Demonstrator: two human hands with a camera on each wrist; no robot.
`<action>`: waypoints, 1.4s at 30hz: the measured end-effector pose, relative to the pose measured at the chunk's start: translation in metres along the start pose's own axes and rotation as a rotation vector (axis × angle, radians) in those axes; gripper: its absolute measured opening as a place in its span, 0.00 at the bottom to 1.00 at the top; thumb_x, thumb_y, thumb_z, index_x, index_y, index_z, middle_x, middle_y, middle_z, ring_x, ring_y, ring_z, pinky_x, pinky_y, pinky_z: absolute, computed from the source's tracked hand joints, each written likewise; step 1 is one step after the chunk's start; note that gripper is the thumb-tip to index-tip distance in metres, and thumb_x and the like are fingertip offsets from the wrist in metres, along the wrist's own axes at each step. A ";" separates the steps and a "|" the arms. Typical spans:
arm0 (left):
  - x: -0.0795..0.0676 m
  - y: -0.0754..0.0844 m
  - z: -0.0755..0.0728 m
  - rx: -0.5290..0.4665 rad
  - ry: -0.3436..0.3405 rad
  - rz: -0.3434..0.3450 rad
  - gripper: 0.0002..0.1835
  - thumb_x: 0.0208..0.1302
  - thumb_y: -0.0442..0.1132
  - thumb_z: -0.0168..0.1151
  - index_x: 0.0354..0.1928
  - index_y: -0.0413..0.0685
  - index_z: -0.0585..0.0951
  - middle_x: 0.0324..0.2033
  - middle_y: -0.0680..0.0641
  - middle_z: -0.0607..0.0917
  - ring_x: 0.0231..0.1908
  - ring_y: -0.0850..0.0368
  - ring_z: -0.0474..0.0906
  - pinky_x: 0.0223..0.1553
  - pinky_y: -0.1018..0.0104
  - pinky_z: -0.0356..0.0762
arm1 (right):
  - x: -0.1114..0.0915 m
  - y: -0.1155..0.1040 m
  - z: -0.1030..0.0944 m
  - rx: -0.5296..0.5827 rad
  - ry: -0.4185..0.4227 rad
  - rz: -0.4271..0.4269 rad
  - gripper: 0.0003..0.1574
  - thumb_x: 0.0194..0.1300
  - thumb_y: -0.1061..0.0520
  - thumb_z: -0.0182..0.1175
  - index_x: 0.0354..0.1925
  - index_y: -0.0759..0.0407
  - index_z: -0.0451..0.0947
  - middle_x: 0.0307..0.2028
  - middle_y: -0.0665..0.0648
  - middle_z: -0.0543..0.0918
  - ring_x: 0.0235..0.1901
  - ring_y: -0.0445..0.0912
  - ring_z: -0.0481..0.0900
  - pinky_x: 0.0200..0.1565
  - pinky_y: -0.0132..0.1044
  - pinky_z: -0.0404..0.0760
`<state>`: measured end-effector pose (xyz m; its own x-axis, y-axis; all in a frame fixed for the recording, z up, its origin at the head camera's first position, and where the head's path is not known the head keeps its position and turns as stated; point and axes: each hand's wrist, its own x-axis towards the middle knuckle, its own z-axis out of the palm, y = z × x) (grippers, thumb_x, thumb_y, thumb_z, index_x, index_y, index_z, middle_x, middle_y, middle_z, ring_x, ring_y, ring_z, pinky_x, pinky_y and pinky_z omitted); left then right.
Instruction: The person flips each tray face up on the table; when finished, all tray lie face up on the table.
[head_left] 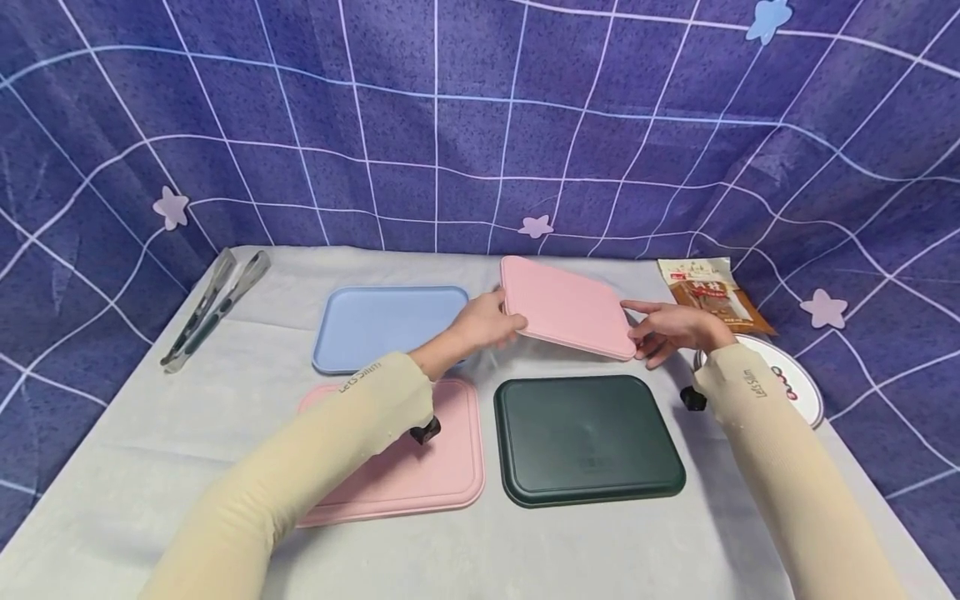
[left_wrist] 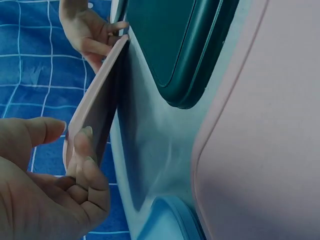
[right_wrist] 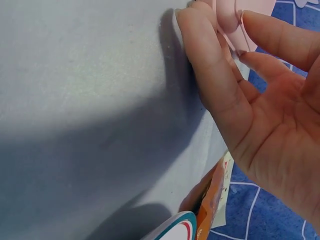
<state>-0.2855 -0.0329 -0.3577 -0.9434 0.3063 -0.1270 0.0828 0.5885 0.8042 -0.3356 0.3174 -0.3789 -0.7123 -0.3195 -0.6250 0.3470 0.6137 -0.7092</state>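
Note:
Between my two hands a pink rectangular tray [head_left: 566, 304] is held tilted, its far left corner raised above the white-covered table. My left hand [head_left: 480, 321] grips its left edge, with thumb and fingers on opposite sides in the left wrist view. At the right end, my right hand [head_left: 675, 325] holds the edge near the lower corner; in the right wrist view the pink tray [right_wrist: 257, 7] shows only at the top, among the fingers. Directly in front of it lies a dark green tray [head_left: 592, 433]. A second pink tray [head_left: 450, 467] lies partly hidden under my left forearm.
A light blue tray [head_left: 393, 321] lies left of the held one. Metal tongs [head_left: 217, 312] with dark handles rest at the far left. A brown food packet [head_left: 708, 296] and a white round plate [head_left: 801, 387] are at the right, the plate partly behind my right sleeve. A blue curtain [head_left: 390, 125] hangs behind.

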 end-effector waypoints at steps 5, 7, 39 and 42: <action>0.001 0.001 0.001 -0.093 0.053 0.013 0.39 0.64 0.42 0.61 0.76 0.43 0.61 0.33 0.41 0.90 0.30 0.43 0.86 0.33 0.60 0.82 | 0.000 0.001 -0.001 0.020 0.001 0.005 0.56 0.73 0.59 0.54 0.81 0.43 0.29 0.34 0.58 0.83 0.33 0.47 0.84 0.41 0.47 0.87; 0.002 0.001 0.001 -0.100 0.078 0.022 0.39 0.64 0.42 0.61 0.76 0.45 0.61 0.32 0.43 0.90 0.31 0.41 0.86 0.32 0.59 0.82 | 0.000 0.001 -0.001 0.021 0.000 0.006 0.55 0.73 0.59 0.54 0.81 0.43 0.29 0.34 0.58 0.83 0.33 0.46 0.84 0.41 0.48 0.87; 0.003 0.037 0.003 -0.109 0.153 -0.003 0.38 0.59 0.43 0.65 0.71 0.46 0.65 0.20 0.52 0.83 0.18 0.61 0.79 0.20 0.72 0.73 | -0.005 0.007 0.003 0.050 0.021 -0.042 0.51 0.74 0.59 0.52 0.81 0.45 0.34 0.38 0.58 0.82 0.35 0.47 0.85 0.41 0.48 0.87; 0.004 0.038 0.004 -0.096 0.165 -0.002 0.34 0.59 0.42 0.66 0.67 0.47 0.68 0.19 0.52 0.83 0.17 0.61 0.79 0.19 0.72 0.74 | -0.008 0.007 0.006 0.018 0.044 -0.053 0.51 0.74 0.58 0.53 0.81 0.46 0.34 0.39 0.59 0.82 0.36 0.48 0.85 0.41 0.49 0.87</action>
<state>-0.2844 -0.0064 -0.3299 -0.9840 0.1743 -0.0378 0.0579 0.5127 0.8566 -0.3242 0.3199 -0.3804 -0.7559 -0.3185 -0.5720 0.3189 0.5838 -0.7466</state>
